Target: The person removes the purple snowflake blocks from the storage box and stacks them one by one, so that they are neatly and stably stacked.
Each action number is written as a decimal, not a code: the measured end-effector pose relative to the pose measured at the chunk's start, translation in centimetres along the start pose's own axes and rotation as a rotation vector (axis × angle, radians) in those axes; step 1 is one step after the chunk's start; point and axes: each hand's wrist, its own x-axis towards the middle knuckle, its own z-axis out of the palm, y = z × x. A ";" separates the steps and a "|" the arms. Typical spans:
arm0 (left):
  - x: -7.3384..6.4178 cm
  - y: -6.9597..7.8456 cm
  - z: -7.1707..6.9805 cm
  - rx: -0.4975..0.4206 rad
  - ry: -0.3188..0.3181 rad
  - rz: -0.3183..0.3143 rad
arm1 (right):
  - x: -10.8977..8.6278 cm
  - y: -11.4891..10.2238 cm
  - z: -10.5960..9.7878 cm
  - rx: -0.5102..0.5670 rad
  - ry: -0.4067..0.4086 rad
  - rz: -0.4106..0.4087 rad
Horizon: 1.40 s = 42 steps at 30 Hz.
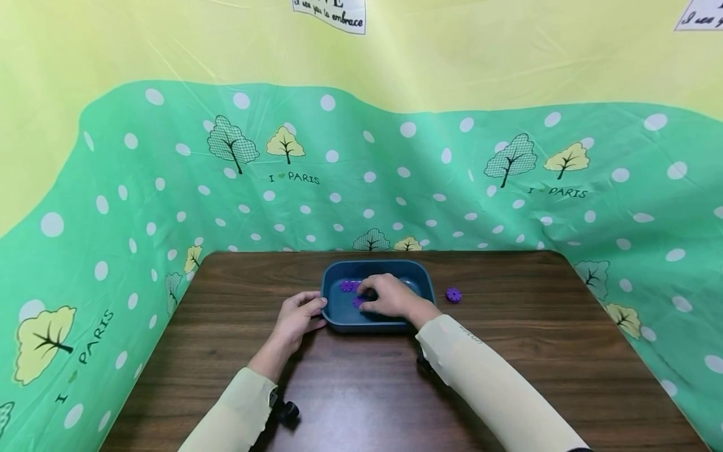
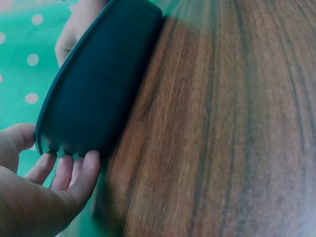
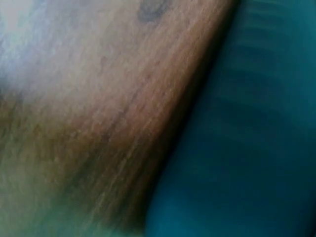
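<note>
1. Cloth backdrop (image 1: 395, 163): yellow above, green with pale dots below, printed trees and lettering. Hangs behind the table's far edge and down both sides, creased in places.
2. Table (image 1: 565, 339): dark brown wood grain, bright glare patch at the near middle.
3. Right sleeve (image 1: 491, 376) and left sleeve (image 1: 234, 408): both pale, reaching in from the near side. The right one covers part of the table right of centre.
4. Blue bin (image 1: 341, 311): rounded rectangle, upright near the table's far edge, around the middle. Its outer wall blocks the inside from the left wrist view; the right wrist view gets only blurred bin wall and table.
5. Right hand (image 1: 390, 296): over the bin, fingers bent down into it, thumb beside a purple piece. Partly closed; cannot tell if anything is pinched. Covers the middle of the bin floor.
6. Left hand (image 1: 296, 314): at the bin's left end, half closed on it, thumb at the rim, bent fingertips against the outer wall. Holds the bin only.
7. Black fitting (image 1: 289, 412): at the left wrist, sticking out beside the cuff.
8. Purple pieces (image 1: 347, 286): small, notched edges, on the bin floor left of and under the right hand; count unclear, hand in front.
9. Lone purple piece (image 1: 454, 295): on the table, just right of the bin, apart from it.
</note>
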 end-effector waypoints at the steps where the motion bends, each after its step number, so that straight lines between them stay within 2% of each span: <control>1: 0.0 0.0 0.0 -0.001 0.001 -0.003 | 0.0 0.0 0.1 -0.005 -0.001 0.000; 16: 0.0 -0.1 0.0 -0.013 0.003 -0.001 | 0.2 -0.5 0.4 -0.076 -0.021 0.031; 25: 0.1 0.0 0.0 -0.008 0.007 0.000 | 0.5 -0.8 0.6 -0.157 -0.029 0.038; 42: 0.1 -0.1 0.0 -0.004 0.000 0.008 | 0.8 -0.8 0.5 -0.153 -0.062 0.039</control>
